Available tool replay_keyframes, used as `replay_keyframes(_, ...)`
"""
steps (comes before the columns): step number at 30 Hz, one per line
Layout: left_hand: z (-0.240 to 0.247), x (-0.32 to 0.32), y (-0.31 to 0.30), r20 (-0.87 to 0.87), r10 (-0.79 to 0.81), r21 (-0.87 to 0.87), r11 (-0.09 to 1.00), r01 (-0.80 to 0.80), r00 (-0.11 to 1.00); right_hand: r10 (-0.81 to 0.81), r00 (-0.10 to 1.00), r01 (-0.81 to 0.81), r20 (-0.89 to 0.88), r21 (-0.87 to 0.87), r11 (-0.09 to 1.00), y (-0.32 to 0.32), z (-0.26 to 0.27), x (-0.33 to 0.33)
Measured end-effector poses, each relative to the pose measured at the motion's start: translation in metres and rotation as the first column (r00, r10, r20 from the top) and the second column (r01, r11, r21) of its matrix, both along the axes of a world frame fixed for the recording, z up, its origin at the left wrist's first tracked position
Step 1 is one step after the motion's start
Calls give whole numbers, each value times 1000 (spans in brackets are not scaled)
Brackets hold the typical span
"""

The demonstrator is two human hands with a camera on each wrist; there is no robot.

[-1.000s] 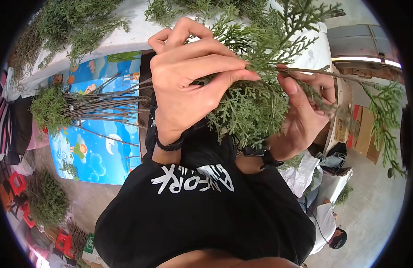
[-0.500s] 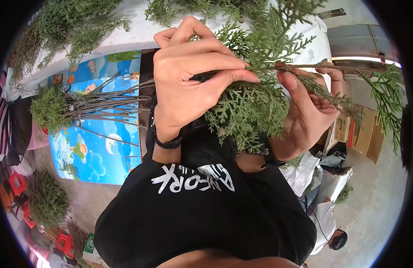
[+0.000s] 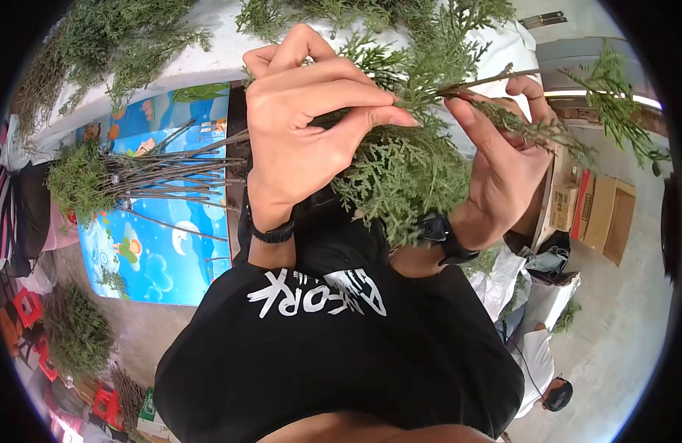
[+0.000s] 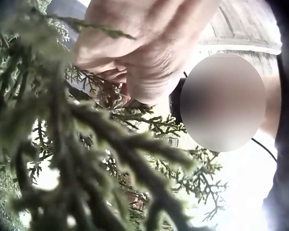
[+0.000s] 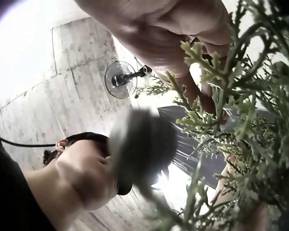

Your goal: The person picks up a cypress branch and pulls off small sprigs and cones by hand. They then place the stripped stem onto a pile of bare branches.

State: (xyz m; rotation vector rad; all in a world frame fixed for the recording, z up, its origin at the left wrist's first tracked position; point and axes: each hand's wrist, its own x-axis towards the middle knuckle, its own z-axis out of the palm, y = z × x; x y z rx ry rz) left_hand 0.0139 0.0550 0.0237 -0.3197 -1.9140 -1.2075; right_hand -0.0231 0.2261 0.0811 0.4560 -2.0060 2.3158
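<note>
In the head view a bushy bunch of green cypress sprigs point(image 3: 404, 173) is held up before the chest. My left hand point(image 3: 304, 125) pinches it between thumb and forefinger, back of the hand toward the camera. On the other side my right hand point(image 3: 507, 162) grips a cypress branch, its thumb against the brown stem point(image 3: 481, 83) where that meets the bunch. The branch's leafy tip point(image 3: 614, 103) sticks out to the right past the fingers. Foliage point(image 4: 135, 154) fills much of the left wrist view and hides the left fingertips; leaves point(image 5: 250, 144) partly cover the right fingers too.
Cypress piles point(image 3: 127, 44) lie on a white-covered table point(image 3: 223, 55) ahead. A blue cartoon-print table point(image 3: 156, 258) at left bears a bundle of bare-stemmed cypress point(image 3: 178, 177). Cardboard boxes point(image 3: 607, 221) stand at right. Another person point(image 3: 536, 362) is at lower right.
The right hand has risen slightly and turned, so the branch now slants upward to the right and its tip sits higher. Both hands and the bunch have shifted slightly left, still gripping.
</note>
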Motion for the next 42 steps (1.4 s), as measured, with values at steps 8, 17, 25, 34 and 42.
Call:
replay_keyframes(8, 1, 2, -6, -14, -6, 28, 1000, 7, 1000, 113, 992, -100, 64, -179, 979, -5, -10, -5)
replay_keyframes(17, 2, 5, -5, -32, 10, 15, 1000, -10, 999, 49, 998, -45, 36, -83, 995, -12, -3, 2)
replay_keyframes(25, 5, 9, -9, -5, 46, 27, 999, -46, 999, 89, 996, -90, -20, -72, 993, -16, -3, 5)
replay_keyframes(34, 2, 11, -9, 215, -54, 173, 985, 16, 975, 297, 954, -300, 47, 62, 952, -19, 0, 15)
replay_keyframes(42, 0, 12, -9, 330, -380, 491, 851, 187, 864, 227, 968, -207, -105, 169, 964, -15, -9, 14)
